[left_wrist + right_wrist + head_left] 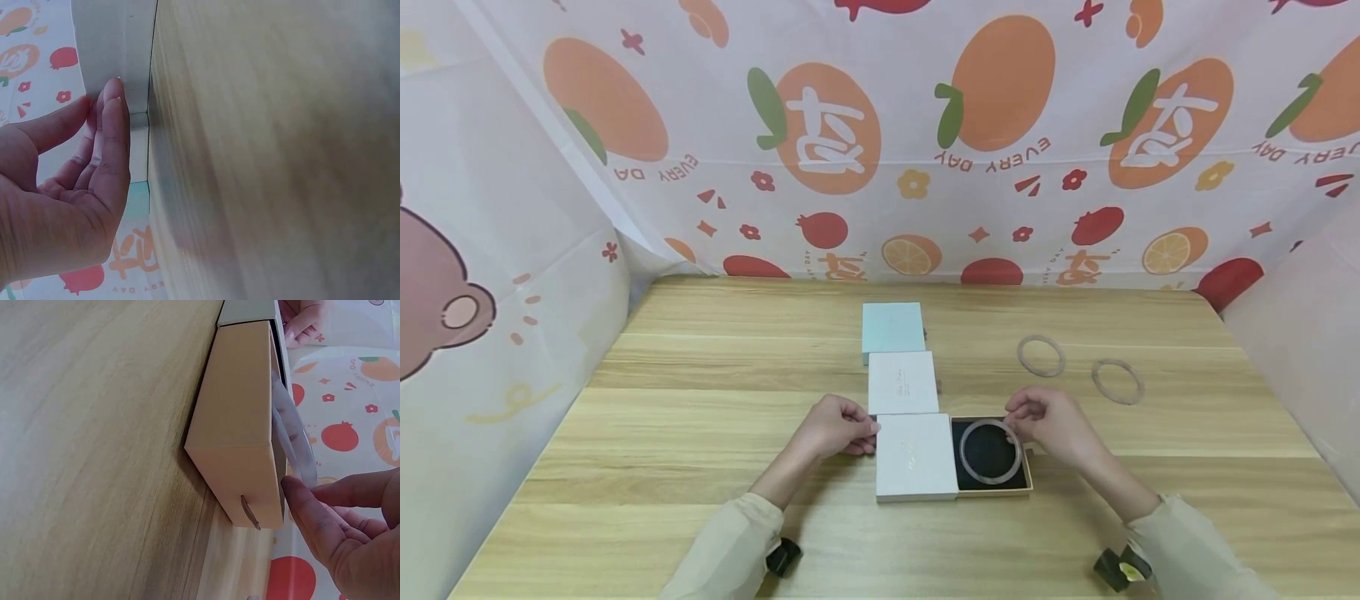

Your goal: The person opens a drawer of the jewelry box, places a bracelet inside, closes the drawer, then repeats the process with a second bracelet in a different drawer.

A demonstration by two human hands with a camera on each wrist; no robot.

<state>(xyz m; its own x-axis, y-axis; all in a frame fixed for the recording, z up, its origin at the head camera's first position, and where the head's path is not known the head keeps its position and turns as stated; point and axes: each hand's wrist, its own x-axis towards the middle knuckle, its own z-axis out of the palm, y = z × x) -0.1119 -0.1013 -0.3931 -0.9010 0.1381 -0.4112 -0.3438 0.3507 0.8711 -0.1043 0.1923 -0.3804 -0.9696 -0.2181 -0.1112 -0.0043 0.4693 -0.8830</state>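
A white drawer-style gift box (916, 457) lies on the table, its drawer (1028, 490) pulled out to the right, with a dark lining inside. In the drawer sits a translucent pale bangle (964, 467). My right hand (1051, 423) pinches the bangle's right edge between thumb and fingertips; in the right wrist view the pinched side of the bangle (294, 434) tilts up above the drawer wall. My left hand (838, 427) is at the box's left side, its fairly straight fingers (114, 137) against the side wall and the thumb near the top edge.
Behind the open box, a second white box (902, 383) and a light blue box (892, 327) stand in a row. Two more pale bangles, a left one (1024, 360) and a right one (1138, 392), lie on the wooden table (737, 350) at the right. A fruit-print cloth (910, 217) hangs behind.
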